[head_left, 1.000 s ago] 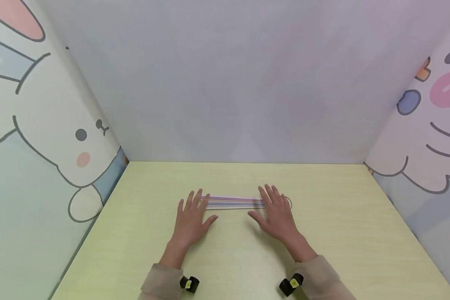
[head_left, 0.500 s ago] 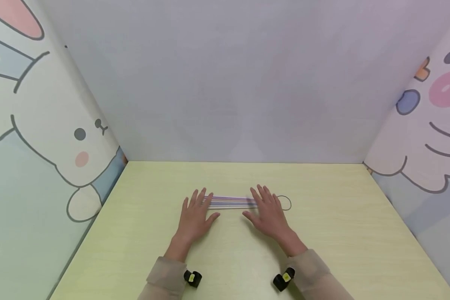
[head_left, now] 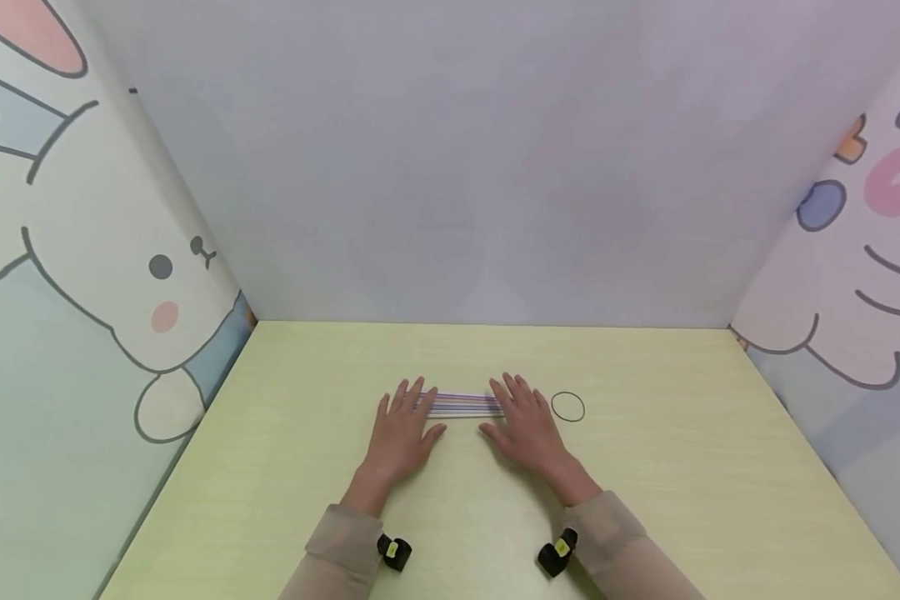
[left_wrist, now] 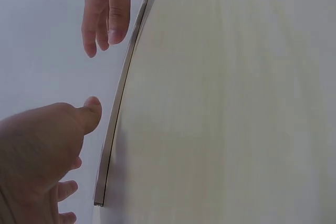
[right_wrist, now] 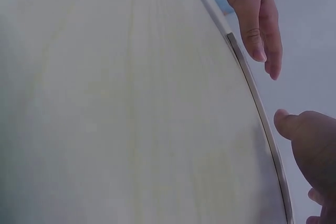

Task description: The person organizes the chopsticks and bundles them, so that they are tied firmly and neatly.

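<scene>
Left hand [head_left: 400, 437] and right hand [head_left: 529, 429], fingers extended, cover opposite ends of the sticks [head_left: 462, 407], a ring [head_left: 584, 407] beside the right.

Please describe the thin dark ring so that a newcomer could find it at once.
On the pale yellow wood-grained table, find the person's right hand. The thin dark ring lies just to its right. It is one round outline, whereas the multicoloured lines on the hand's other side are straight.
</scene>
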The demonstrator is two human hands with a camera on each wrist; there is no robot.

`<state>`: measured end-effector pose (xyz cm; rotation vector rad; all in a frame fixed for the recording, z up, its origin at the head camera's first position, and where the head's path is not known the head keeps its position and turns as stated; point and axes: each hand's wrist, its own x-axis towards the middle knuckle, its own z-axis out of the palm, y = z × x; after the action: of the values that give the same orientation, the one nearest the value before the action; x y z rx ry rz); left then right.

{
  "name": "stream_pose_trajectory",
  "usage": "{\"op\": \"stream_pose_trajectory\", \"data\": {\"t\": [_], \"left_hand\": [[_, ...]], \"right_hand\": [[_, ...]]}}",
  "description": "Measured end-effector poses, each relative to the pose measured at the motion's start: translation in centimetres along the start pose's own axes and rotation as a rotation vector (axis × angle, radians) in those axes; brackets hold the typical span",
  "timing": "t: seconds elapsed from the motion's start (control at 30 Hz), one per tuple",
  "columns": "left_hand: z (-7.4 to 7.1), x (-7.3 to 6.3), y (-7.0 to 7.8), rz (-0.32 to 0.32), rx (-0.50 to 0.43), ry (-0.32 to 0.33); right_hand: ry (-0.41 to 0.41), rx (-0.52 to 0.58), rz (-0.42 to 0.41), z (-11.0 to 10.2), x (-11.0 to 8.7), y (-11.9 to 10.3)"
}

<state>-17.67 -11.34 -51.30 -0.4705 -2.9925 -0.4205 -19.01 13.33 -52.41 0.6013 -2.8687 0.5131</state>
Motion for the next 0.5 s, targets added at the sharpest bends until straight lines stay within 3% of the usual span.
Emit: {"op": "stream_pose_trajectory", "data": {"t": [0.5], "left_hand": [[0.9, 1.3, -0.3, 0.034, 0.022, -0.057]], "right_hand": [[-0.049, 0.032, 0.002, 0.3, 1.1, -0.3]]}}
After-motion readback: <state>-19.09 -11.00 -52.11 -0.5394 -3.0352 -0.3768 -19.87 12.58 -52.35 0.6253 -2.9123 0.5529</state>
